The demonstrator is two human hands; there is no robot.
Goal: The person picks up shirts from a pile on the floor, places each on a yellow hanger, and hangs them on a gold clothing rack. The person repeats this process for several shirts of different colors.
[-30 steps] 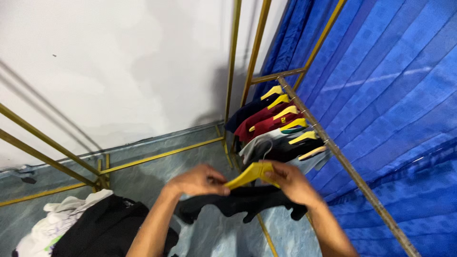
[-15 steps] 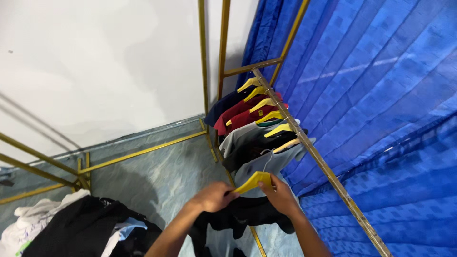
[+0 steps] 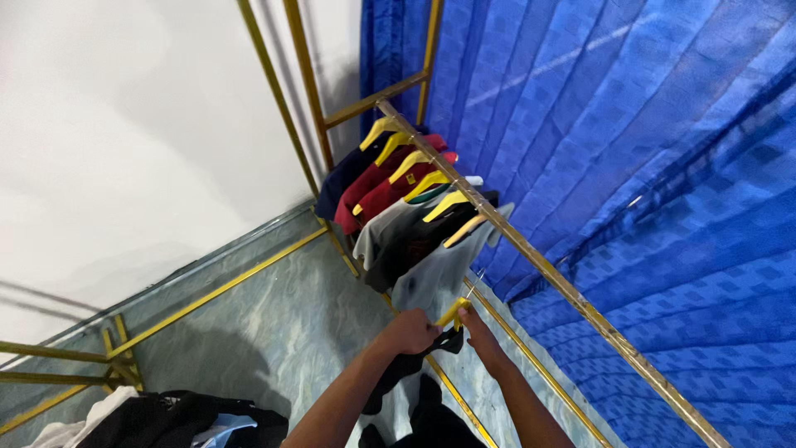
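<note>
Both hands are gripping one yellow hanger (image 3: 453,313) carrying a black shirt (image 3: 406,365): the left hand (image 3: 409,332) is clenching its near end, the right hand (image 3: 483,338) is pinching beside it. Just above them, the rail (image 3: 531,257) is already holding six hung shirts (image 3: 406,220); this one is not yet hooked on. Behind the left hand, a clothes pile (image 3: 166,419) is waiting on the floor (image 3: 274,323).

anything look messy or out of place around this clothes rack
One thing: a heap of clothes, black, white and pale blue, lies loose at the lower left by the gold frame, not hung. The shirts on the rail hang in a neat row. Both hands, left and right, hold a yellow hanger with a black garment.
</note>
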